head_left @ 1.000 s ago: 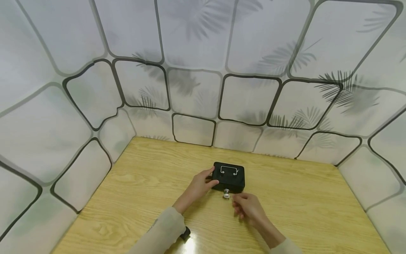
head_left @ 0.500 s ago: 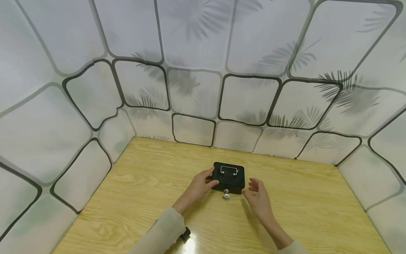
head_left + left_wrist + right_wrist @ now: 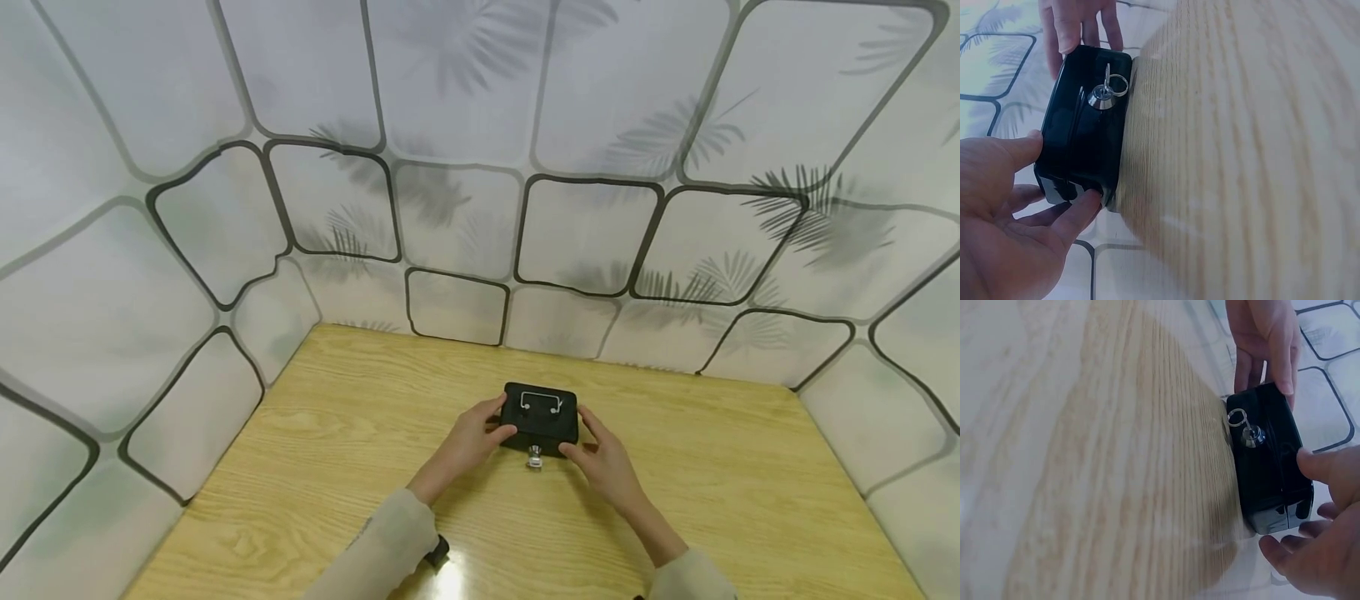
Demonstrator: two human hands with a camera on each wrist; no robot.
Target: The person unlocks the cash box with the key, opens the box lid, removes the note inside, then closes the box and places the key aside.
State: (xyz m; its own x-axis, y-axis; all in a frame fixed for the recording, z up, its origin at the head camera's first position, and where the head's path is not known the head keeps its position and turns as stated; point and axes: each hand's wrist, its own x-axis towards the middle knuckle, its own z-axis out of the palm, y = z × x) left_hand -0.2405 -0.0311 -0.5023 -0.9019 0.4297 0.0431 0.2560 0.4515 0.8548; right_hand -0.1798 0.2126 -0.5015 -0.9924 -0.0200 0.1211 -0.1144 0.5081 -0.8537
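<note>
A small black cash box [image 3: 538, 429] with a folding wire handle [image 3: 542, 396] on its lid lies on the table. In its front lock [image 3: 1102, 97] sits a key [image 3: 1247, 420] with a ring hanging from it. My left hand [image 3: 468, 437] holds the box's left end, thumb at the front corner and fingers along the side. At the opposite end, my right hand [image 3: 609, 468] has its thumb on the front right edge and its fingers spread along the right side. The lid is down, so the inside is hidden.
The wood-grain table [image 3: 360, 433] is bounded at the back and sides by patterned fabric walls [image 3: 457, 217]. A dark strap-like piece [image 3: 437, 552] shows by my left sleeve.
My right hand has moved from near the key, out to the right, and onto the box's right end. The left hand and the box have stayed in place.
</note>
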